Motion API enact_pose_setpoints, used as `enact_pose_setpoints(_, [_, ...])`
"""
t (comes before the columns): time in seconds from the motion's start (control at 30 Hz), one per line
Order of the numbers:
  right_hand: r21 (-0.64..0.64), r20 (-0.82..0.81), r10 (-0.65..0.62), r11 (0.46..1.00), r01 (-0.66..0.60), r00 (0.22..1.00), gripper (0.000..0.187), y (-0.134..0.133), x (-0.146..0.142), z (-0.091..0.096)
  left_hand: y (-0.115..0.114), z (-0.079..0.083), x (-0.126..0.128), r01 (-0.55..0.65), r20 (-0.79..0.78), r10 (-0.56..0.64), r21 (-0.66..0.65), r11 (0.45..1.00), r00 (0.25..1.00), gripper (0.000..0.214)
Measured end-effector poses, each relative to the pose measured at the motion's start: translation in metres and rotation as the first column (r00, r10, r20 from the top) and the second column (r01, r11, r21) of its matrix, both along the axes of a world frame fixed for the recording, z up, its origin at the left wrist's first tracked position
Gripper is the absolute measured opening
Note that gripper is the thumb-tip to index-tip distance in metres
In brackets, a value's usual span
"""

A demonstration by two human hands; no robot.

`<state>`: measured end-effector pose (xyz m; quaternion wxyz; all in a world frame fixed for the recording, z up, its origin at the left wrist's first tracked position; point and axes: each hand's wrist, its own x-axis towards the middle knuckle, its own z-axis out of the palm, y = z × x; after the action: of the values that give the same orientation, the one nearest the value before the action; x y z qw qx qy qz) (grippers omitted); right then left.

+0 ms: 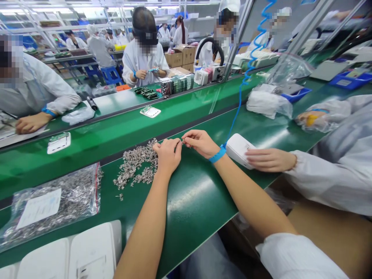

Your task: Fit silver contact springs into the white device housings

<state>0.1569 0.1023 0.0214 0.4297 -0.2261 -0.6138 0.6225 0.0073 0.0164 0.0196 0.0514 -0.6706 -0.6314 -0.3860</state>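
Observation:
My left hand [169, 155] is closed, thumb and index finger pinched together at the right edge of a pile of small silvery metal parts [136, 162]. Fingertip to fingertip with it, my right hand [200, 143] is also pinched. A tiny metal part [183, 141] shows between the fingertips of both hands, mostly hidden by them. A blue wrist strap [217, 154] with a coiled blue cord [250, 66] circles my right wrist.
A plastic bag of metal parts [78, 193] and white housings [93, 248] lie at left. A co-worker's hand [270, 159] touches a white device [240, 149] at right. Beyond, a green conveyor [116, 130] carries white covers with circuit boards [150, 111]. Other co-workers sit opposite.

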Motion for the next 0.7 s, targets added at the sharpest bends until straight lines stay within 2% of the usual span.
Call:
enact_pose_setpoints(0.07, [-0.043,-0.014,0.035,0.998,-0.035,0.999,0.035,-0.0018,-0.0011,0.0008,0.0005,-0.0004,0.0005,-0.003,0.005,0.003,0.006,1.000,1.000,0.021])
enact_pose_setpoints(0.2, [-0.019,-0.004,0.069,0.997,-0.069,0.998,0.034,-0.0041,-0.0029,0.0032,0.0021,-0.0017,0.0012,0.001,0.023,0.000,-0.002,1.000,1.000,0.022])
enact_pose_setpoints(0.47, [-0.099,-0.052,0.028,0.995,-0.033,0.998,0.038,-0.0065,-0.0022,0.0038,0.0029,-0.0027,0.0014,-0.002,0.009,0.002,-0.012,1.000,1.000,0.028])
enact_pose_setpoints(0.7, [0.001,-0.075,-0.044,0.999,0.044,0.996,0.036,-0.0071,-0.0051,0.0023,0.0016,-0.0026,0.0006,-0.008,-0.001,0.008,0.047,0.999,1.000,0.028])
